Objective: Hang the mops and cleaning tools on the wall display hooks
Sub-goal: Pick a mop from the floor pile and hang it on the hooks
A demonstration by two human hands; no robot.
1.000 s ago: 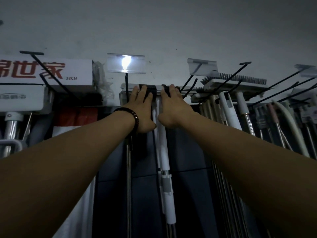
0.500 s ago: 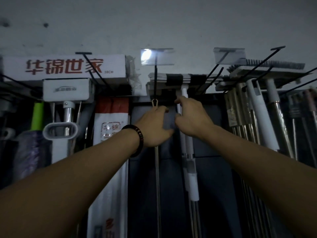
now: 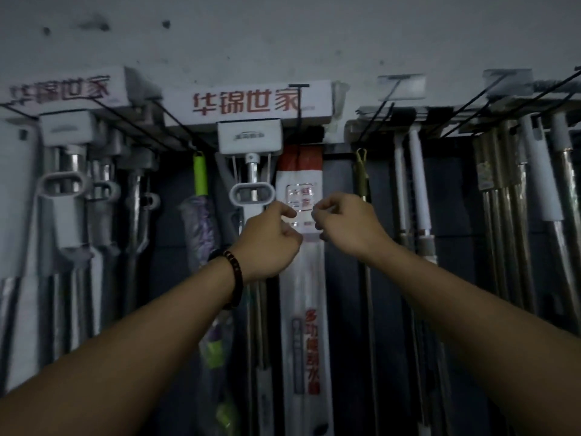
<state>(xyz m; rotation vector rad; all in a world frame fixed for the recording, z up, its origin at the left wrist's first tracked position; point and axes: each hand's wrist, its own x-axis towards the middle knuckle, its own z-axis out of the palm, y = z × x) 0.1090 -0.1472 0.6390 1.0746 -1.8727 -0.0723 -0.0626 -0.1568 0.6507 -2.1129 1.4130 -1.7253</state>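
View from a head camera, in dim light, of a shop wall display of mops and cleaning tools. Two bare forearms reach up from the bottom corners towards the middle.

The left hand (image 3: 270, 243), with a dark beaded bracelet (image 3: 234, 272) on its wrist, and the right hand (image 3: 345, 228) are close together, a small gap between them. Both have curled fingers and appear to pinch the lower edges of a small clear plastic tag (image 3: 300, 198); blur makes the grip hard to confirm.

Directly behind the tag hangs a packaged mop (image 3: 301, 309) in a long white sleeve with a red top and red characters. It hangs from a black wire hook (image 3: 298, 121) that sticks out from the grey wall (image 3: 283, 36).

Just left of it hangs a white squeeze mop (image 3: 251, 193) with an oval pull handle, under a white box (image 3: 248, 103) printed with red characters. Further left are a green-handled tool (image 3: 200, 177) wrapped in purple plastic, then several grey mops (image 3: 63, 190).

To the right hang a brass-coloured pole (image 3: 361, 174) with a hook end, two white-handled poles (image 3: 418, 184) and a cluster of metal poles (image 3: 509, 215).
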